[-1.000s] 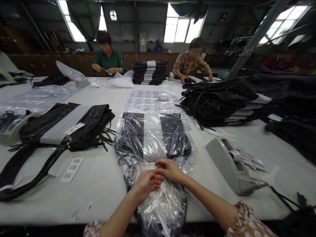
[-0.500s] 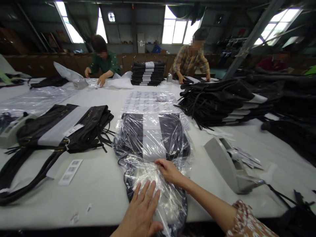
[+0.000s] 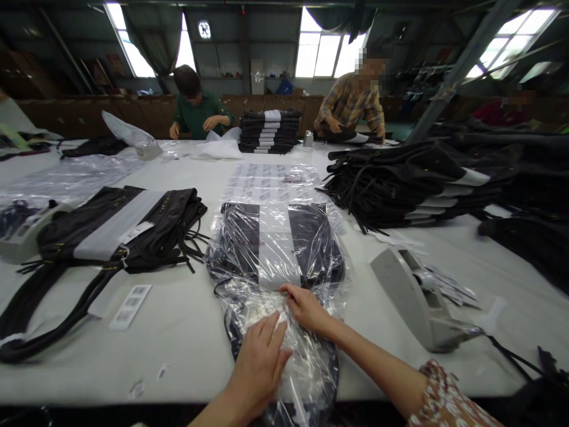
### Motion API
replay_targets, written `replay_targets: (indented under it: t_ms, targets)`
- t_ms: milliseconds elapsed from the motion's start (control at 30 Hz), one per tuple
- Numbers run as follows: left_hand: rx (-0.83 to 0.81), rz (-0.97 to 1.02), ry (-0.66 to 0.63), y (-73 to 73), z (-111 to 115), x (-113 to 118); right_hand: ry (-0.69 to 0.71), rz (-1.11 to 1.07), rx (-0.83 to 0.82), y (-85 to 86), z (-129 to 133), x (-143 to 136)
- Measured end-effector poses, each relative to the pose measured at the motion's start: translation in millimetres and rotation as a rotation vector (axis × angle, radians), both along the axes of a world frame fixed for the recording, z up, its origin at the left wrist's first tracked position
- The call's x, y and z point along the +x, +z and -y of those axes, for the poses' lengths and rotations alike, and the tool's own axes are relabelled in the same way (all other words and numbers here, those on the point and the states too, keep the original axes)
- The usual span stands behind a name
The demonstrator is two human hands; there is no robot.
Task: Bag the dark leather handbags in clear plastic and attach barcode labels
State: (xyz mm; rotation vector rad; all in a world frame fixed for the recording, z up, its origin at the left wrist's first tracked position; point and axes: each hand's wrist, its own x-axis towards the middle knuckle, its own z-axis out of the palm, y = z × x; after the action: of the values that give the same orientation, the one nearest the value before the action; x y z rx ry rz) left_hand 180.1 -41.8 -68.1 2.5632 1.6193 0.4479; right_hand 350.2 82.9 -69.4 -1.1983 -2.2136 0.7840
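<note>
While pressed flat, fingers spread, on bagged black bag (image 3: pixel 275 249): left hand (image 3: pixel 260 362), right hand (image 3: pixel 306 308); nothing gripped.

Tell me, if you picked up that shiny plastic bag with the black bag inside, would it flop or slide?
Probably floppy: the plastic bag is crinkled and loose over soft black fabric. Likely slippery too, since the film is glossy under the left hand and right hand. Its dangling straps would likely sag.
</note>
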Motion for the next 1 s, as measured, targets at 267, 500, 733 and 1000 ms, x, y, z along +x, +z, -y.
replay_targets:
  t_ms: [267,500,733,1000]
  targets:
    - [-0.026,-0.107,0.01,-40.4,5,38,-0.077,-0.052,-0.014,-2.0,0,-3]
    - [-0.032,-0.099,0.0,-36.9,5,37,-0.162,-0.08,0.05,25.0,-5,3]
    - [-0.026,-0.086,-0.001,-43.5,5,38,0.239,0.097,0.337,65.5,37,29]
    - [-0.208,0.018,-0.028,-17.7,2,34,0.372,0.417,0.246,24.4,39,30]
